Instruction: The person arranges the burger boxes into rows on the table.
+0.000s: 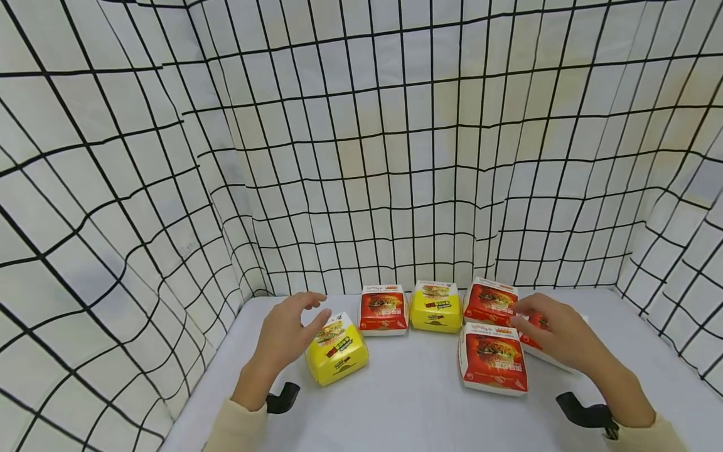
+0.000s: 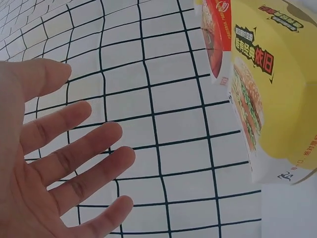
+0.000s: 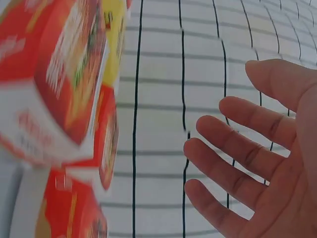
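My left hand hovers beside a yellow burger box at the left, fingers spread and holding nothing; the left wrist view shows a gap between the fingers and that box. My right hand is over a red burger box at the right and hides part of it. Its fingers are loosely bent with nothing in them. Just left of this hand lie a front red burger box and, behind that one, another red burger box. In the right wrist view, red boxes stand apart from the fingers.
Toward the back of the white table stand a red burger box and a yellow burger box, side by side. White cloth walls with a black grid enclose the table at the back and both sides.
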Demonstrator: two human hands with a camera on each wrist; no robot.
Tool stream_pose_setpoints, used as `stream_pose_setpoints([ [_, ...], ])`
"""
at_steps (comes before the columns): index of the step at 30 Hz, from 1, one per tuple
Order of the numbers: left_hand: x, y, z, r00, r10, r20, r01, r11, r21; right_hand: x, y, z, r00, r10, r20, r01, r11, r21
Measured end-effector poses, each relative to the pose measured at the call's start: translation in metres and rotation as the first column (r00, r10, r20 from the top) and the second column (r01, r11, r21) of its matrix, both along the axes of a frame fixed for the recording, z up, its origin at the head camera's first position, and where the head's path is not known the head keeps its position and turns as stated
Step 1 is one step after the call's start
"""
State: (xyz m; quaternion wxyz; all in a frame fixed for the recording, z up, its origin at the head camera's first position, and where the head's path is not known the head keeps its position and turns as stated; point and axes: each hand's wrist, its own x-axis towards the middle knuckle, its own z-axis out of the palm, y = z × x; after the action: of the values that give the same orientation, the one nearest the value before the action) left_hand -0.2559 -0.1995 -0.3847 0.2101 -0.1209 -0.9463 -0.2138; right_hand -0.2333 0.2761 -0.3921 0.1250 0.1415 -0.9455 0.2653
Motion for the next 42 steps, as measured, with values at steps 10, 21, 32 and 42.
stream_pose_setpoints([
  [10, 0.002, -0.006, 0.001, 0.998, 0.005, -0.056, 0.005, 0.983, 0.184, -0.007, -0.067, -0.004, 0.988, 0.152, -0.001, -0.15, 0.977, -0.152],
  [21, 0.003, -0.012, -0.015, 0.999, 0.037, 0.032, -0.044, 0.96, 0.278, -0.012, -0.138, -0.024, 0.956, 0.282, 0.079, -0.248, 0.922, -0.297],
  [32, -0.001, -0.019, -0.038, 0.989, 0.076, 0.13, -0.111, 0.951, 0.289, -0.018, -0.184, -0.045, 0.934, 0.315, 0.171, -0.225, 0.886, -0.405],
  [42, -0.007, -0.023, -0.049, 0.974, 0.082, 0.21, -0.142, 0.947, 0.289, -0.028, -0.216, -0.063, 0.912, 0.307, 0.272, -0.134, 0.85, -0.509],
])
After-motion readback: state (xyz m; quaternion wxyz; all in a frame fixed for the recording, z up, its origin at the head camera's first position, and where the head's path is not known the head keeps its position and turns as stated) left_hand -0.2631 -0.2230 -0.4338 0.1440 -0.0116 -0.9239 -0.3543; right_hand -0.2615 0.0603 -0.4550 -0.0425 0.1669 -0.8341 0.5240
